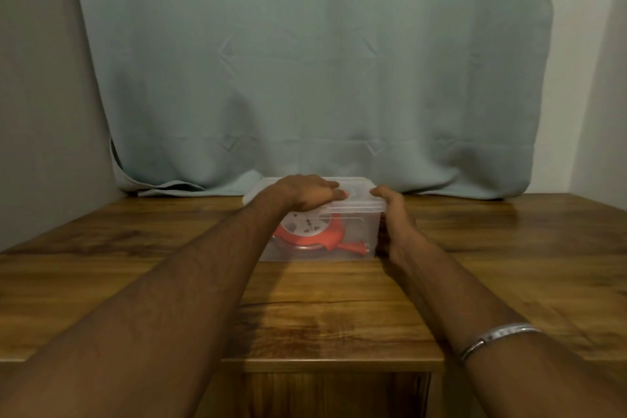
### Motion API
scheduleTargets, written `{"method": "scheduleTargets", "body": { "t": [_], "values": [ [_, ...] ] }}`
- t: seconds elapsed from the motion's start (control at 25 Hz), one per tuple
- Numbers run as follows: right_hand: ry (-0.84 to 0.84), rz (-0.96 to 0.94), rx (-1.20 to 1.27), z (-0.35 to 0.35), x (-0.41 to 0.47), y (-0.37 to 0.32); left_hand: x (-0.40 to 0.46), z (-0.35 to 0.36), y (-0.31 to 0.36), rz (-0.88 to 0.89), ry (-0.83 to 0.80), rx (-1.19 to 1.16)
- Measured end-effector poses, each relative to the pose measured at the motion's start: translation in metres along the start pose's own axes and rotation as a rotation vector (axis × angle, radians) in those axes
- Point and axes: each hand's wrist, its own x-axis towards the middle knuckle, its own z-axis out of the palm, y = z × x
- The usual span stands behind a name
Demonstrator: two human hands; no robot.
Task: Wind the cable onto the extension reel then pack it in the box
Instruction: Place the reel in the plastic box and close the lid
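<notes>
Clear box (359, 234) sits on wooden table (339, 299), just in front of pale curtain (305, 61). Orange reel (307, 231) lies inside box, lid (359, 195) on. Left hand (305, 192) flat, pressing lid. Right hand (395, 220) cups the box's right end, fingertips on lid edge.

in front of me a wooden table (509, 248) with dark grain streaks runs back to a pale blue-green curtain (305, 61), whose hem bunches on the tabletop at its far edge. plain walls (593, 78) stand either side, and a silver bangle (498, 338) circles my wrist.
</notes>
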Motion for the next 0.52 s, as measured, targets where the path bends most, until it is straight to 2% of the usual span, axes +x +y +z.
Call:
{"method": "scheduleTargets", "body": {
  "t": [0.32, 0.44, 0.52],
  "values": [
    [-0.04, 0.257, -0.258, -0.008, 0.007, -0.031, 0.004, 0.002, -0.001, 0.006, 0.018, 0.014],
    [-0.076, 0.313, -0.291, -0.012, 0.01, -0.036, 0.004, 0.001, -0.003, 0.011, 0.025, 0.025],
    [-0.091, 0.273, -0.291, -0.012, 0.007, -0.04, 0.004, 0.002, -0.003, 0.013, 0.026, 0.025]
  ]
}}
